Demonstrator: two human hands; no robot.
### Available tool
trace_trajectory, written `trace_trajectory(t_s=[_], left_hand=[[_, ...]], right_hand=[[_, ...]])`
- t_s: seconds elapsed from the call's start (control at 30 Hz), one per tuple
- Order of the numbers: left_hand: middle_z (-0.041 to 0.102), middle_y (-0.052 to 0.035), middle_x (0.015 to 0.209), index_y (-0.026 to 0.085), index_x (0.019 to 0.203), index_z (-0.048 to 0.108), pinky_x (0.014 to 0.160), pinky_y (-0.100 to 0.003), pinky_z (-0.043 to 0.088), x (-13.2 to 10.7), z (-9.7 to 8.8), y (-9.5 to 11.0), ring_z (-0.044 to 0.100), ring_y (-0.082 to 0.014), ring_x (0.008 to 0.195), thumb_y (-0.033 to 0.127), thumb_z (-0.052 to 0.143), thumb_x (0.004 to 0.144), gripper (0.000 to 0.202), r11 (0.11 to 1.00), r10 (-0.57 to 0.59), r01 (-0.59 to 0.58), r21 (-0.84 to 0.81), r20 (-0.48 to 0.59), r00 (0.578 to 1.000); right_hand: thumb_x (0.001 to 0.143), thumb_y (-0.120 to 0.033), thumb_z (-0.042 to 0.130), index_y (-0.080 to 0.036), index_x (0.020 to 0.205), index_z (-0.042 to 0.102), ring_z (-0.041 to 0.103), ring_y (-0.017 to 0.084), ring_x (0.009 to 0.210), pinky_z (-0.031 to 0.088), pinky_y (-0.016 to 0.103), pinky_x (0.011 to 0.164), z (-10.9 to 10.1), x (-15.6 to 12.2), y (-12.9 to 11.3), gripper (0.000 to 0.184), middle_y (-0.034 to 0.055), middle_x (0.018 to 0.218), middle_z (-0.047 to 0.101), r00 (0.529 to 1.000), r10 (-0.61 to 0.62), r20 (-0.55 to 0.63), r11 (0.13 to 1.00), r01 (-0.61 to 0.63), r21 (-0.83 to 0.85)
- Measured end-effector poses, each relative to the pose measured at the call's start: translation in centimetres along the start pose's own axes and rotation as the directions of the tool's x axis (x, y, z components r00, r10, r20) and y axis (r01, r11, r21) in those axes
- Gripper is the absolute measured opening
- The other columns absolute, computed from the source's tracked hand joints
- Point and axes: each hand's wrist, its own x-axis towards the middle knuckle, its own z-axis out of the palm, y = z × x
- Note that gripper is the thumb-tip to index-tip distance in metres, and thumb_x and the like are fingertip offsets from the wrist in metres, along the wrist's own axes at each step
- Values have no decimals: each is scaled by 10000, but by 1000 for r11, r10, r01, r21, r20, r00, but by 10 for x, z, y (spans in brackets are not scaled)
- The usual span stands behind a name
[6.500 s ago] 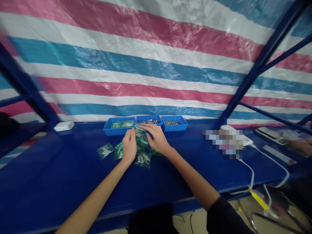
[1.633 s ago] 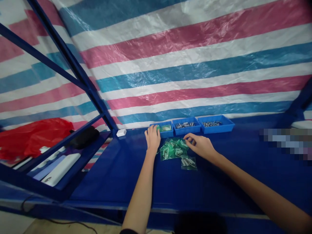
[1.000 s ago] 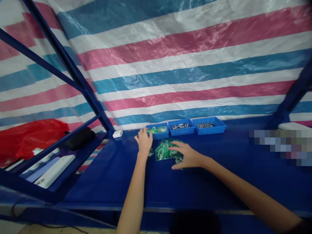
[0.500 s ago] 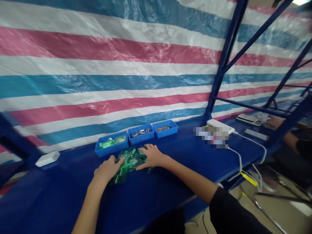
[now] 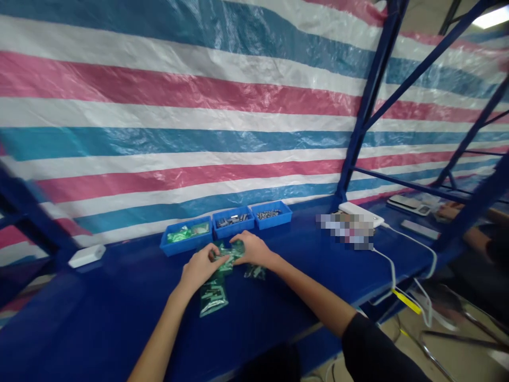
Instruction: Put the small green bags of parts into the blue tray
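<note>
Small greenish see-through plastic bags with small parts inside lie in a group on the blue table. My left hand [image 5: 201, 267] pinches the edge of one plastic bag [image 5: 226, 261] between thumb and curled fingers. From the other side, my right hand [image 5: 253, 250] closes its thumb and fingers on the bags, partly hiding them. Below my left hand a flat plastic bag [image 5: 213, 298] holds metal-looking pieces. Another plastic bag [image 5: 255, 272] lies just under my right wrist.
Behind my hands stand three blue bins: one with green bags [image 5: 163, 245], one with metal pieces [image 5: 218, 231], one with small round parts [image 5: 260, 225]. A white box [image 5: 86, 255] sits left. Right are a white power strip [image 5: 368, 214], cables, and a co-worker's hand [image 5: 449, 210].
The heaped bags have been drawn apart, and one now lies flat toward me. My hands have moved closer together, their fingers curling in on the bags. The view has shifted slightly.
</note>
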Motion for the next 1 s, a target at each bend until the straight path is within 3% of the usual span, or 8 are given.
trace_trajectory(t_s=[0.2, 0.33, 0.47, 0.63, 0.7, 0.83, 0.93, 1.0], left_hand=[[556, -14, 818, 228, 663, 619, 640, -248, 366, -6, -1, 5, 548, -177, 834, 496, 602, 708, 272, 999, 51, -49, 13, -270, 962], [560, -7, 735, 205, 714, 628, 648, -245, 393, -8, 3, 15, 527, -136, 709, 461, 517, 792, 290, 911, 145, -267, -313, -364, 920], [524, 15, 660, 185, 696, 574, 582, -224, 370, -9, 8, 22, 492, -113, 638, 396, 631, 716, 220, 820, 119, -304, -484, -375, 919], [481, 52, 625, 211, 934, 501, 538, -199, 360, -6, 8, 19, 495, -101, 607, 400, 707, 649, 399, 632, -13, -283, -721, -375, 927], [478, 59, 625, 217, 991, 477, 532, -192, 365, -5, 7, 18, 500, -96, 604, 424, 713, 642, 469, 565, -57, -277, -777, -372, 926], [493, 63, 627, 215, 1036, 503, 512, -188, 360, -4, 9, 17, 495, -86, 576, 401, 726, 634, 497, 550, -83, -254, -796, -355, 931], [582, -5, 733, 183, 807, 603, 545, -223, 388, -4, 7, 15, 553, -127, 673, 340, 710, 649, 247, 671, -10, -294, -681, -405, 914], [618, -50, 842, 179, 660, 622, 671, -284, 429, -6, 5, 14, 577, -177, 819, 252, 685, 660, 96, 778, 83, -367, -510, -495, 865]], right_hand=[[553, -266, 792, -237, 1089, 586, 584, 220, 998, 443, 354, 866, -12, 0, -6, 575, 46, 1075, 613, 989, 21, -149, 991, -1, 135], [549, -327, 789, -227, 1188, 522, 575, 236, 1050, 443, 365, 901, -16, -1, -21, 699, 61, 1154, 605, 978, -55, -201, 919, 128, 372], [496, -329, 811, -208, 1281, 440, 530, 263, 1133, 447, 378, 930, -6, -6, -34, 876, 99, 1272, 528, 980, -38, -195, 826, 141, 545], [662, -382, 695, -219, 1399, 258, 652, 189, 778, 532, 295, 582, 7, -4, -39, 872, 93, 1034, 639, 991, 103, -82, 611, 2, 791], [701, -397, 645, -214, 1355, 346, 636, 161, 635, 491, 258, 463, 8, -1, -38, 742, 73, 930, 663, 986, 155, -64, 552, -33, 833], [678, -370, 653, -185, 950, 645, 651, 183, 737, 541, 313, 640, 5, 5, -32, 329, 64, 870, 683, 969, 156, -193, 636, 52, 770], [738, -331, 592, -207, 817, 673, 639, 207, 888, 529, 346, 744, 0, 3, -26, 168, 60, 942, 683, 955, 91, -282, 768, 113, 630], [753, -259, 564, -231, 746, 679, 605, 216, 991, 505, 379, 818, -3, 0, -23, 119, 46, 1033, 664, 930, 20, -368, 876, 161, 454]])
